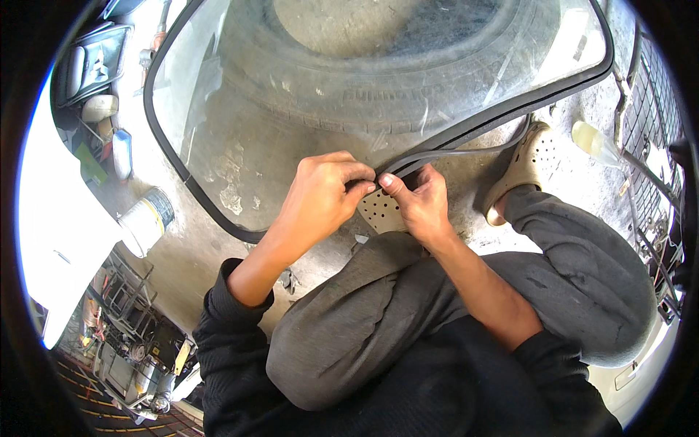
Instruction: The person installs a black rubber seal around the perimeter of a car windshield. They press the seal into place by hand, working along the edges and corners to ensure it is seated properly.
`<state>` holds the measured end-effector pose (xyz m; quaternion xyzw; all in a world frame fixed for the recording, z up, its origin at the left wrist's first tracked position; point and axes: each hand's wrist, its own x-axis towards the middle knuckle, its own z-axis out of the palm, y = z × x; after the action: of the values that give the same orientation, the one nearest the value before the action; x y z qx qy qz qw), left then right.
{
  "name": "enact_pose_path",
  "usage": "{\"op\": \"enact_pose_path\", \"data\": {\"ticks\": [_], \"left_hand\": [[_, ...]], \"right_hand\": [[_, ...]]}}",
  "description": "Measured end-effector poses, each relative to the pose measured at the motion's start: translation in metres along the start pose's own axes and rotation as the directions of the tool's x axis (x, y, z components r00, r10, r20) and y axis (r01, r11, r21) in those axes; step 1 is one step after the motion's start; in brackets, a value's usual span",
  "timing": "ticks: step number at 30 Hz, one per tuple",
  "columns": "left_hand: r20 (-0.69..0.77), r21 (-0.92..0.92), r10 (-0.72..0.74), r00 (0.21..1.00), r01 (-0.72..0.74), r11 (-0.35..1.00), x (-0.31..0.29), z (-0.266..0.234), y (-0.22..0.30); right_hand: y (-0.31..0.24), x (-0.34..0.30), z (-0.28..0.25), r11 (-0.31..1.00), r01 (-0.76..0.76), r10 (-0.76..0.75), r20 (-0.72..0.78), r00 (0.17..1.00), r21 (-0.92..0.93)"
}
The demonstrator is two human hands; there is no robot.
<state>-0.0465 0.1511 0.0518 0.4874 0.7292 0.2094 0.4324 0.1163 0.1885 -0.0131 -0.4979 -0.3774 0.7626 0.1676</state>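
Note:
A large curved pane of clear glass [240, 164] with rounded corners lies in front of me, edged by a black rubber seal [484, 125]. At the near edge, my left hand [318, 195] is closed, thumb and forefinger pinching the seal. My right hand [422, 207] grips right beside it, its thumb pressed on the seal and its other fingers curled behind. A thin grey rubber strip [466, 152] runs from the hands along the seal and loops up at the right. The exact contact between fingertips and strip is hidden.
A big tyre [320, 95] lies beneath the glass. My feet in beige clogs [537, 156] are close to the near edge. A paint can [147, 222] stands at the left, a clear bottle [593, 143] lies at the right beside wire mesh [659, 109]. Clutter and metal frames fill the lower left.

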Motion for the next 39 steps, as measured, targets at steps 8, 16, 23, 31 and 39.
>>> {"op": "enact_pose_path", "data": {"ticks": [8,16,23,31,39], "left_hand": [[-0.255,0.043,0.017,0.967,-0.006,0.999,-0.010,0.028,-0.001],[-0.341,0.004,0.016,0.940,-0.015,1.000,-0.016,0.036,-0.007],[-0.434,0.137,0.103,0.895,-0.048,0.989,-0.026,0.054,-0.008],[-0.439,0.180,0.116,0.891,-0.039,0.983,-0.024,0.057,-0.005],[-0.417,0.104,0.042,0.908,0.002,0.995,-0.021,0.055,-0.005]], "right_hand": [[0.016,0.002,-0.009,0.995,0.036,-0.041,0.045,0.998,0.097],[0.005,0.008,-0.018,0.996,-0.056,0.063,0.094,0.994,-0.074],[0.010,0.013,-0.027,0.997,0.027,-0.011,0.206,0.979,-0.075],[0.004,0.015,-0.028,0.982,-0.015,0.051,0.188,0.981,-0.188],[-0.003,0.013,-0.020,0.998,-0.017,0.026,0.177,0.984,-0.054]]}}
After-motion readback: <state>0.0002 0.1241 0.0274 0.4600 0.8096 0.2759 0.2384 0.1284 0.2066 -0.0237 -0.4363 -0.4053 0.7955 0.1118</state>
